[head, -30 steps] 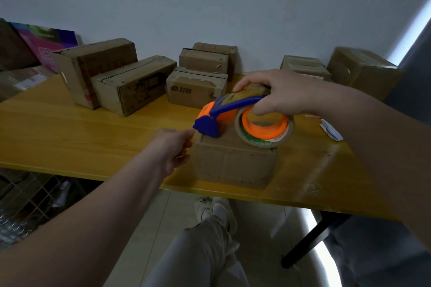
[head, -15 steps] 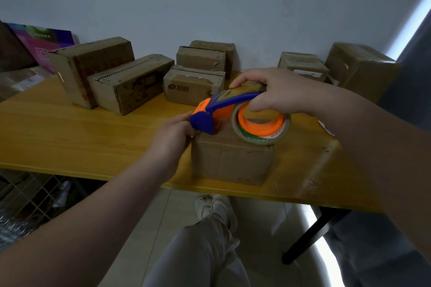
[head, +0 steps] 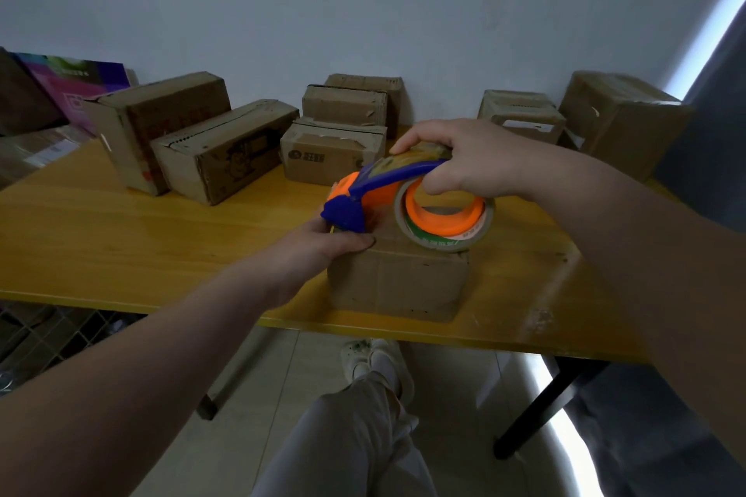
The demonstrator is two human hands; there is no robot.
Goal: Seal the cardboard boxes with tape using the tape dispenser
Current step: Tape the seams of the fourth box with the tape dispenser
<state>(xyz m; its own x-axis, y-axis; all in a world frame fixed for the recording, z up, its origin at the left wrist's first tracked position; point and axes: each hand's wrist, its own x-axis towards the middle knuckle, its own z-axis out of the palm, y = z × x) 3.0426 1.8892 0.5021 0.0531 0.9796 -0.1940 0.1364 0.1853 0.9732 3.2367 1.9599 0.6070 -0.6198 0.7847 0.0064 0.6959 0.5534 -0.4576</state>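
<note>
A small cardboard box (head: 397, 286) stands near the front edge of the yellow table (head: 121, 246). On top of it sits the tape dispenser (head: 387, 189), blue and orange, with a roll of brown tape (head: 444, 226) on its orange hub. My right hand (head: 468, 165) grips the dispenser from above, with fingers curled over the roll. The blue cutter head points left, down at the box's top left edge. My left hand (head: 323, 244) rests on that edge just under the cutter head, its fingers laid flat on the box top.
Several other cardboard boxes line the back of the table: two long ones (head: 210, 149) at left, a stack (head: 343, 133) in the middle, more (head: 520, 115) at right, a large one (head: 621, 121) beside them. A colourful board (head: 76, 88) leans far left. My legs are below the table edge.
My left hand has moved up and to the right, from beside the box onto its top left edge under the cutter head. The dispenser has stayed on the box top.
</note>
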